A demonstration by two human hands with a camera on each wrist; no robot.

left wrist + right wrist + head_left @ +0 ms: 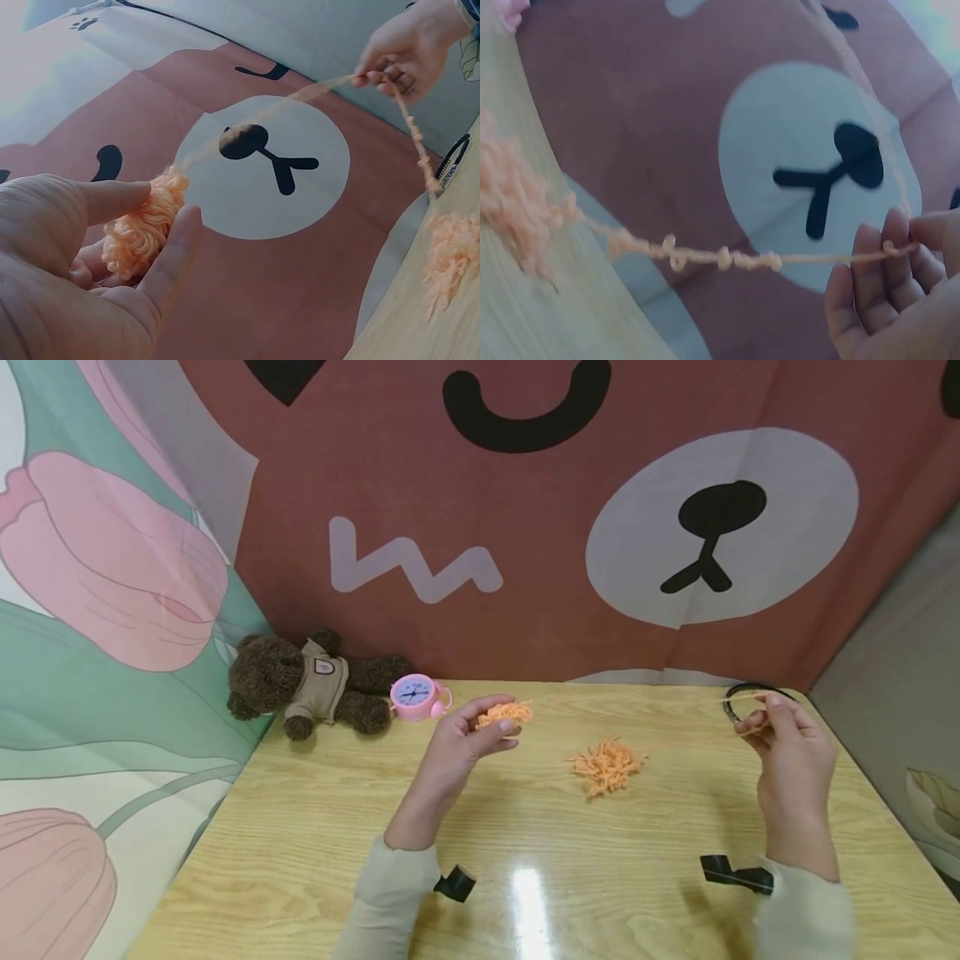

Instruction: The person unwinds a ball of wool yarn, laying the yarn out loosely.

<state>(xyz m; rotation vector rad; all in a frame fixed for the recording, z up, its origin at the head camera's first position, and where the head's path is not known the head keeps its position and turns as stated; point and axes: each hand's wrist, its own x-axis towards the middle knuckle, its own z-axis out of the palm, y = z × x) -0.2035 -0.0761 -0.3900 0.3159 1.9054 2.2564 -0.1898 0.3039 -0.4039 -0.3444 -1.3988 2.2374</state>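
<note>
My left hand [468, 735] holds a small bundle of curly orange yarn [146, 225] between thumb and fingers, raised over the table. Off to the right, my right hand [795, 752] pinches a strand of yarn [832, 258] between thumb and fingertips. One stretch of that strand runs, blurred, from the left hand's bundle to the right hand. Another stretch, kinked with little loops, slopes from the right hand down to a loose orange yarn pile [607, 767] on the table between the hands.
The wooden table [300, 860] meets a printed bear cloth [540, 635] at its back edge. A brown teddy bear [322, 681] lies at the back left, beside a pink alarm clock [414, 695]. A black ring-shaped object [731, 706] lies at the back right, behind the right hand.
</note>
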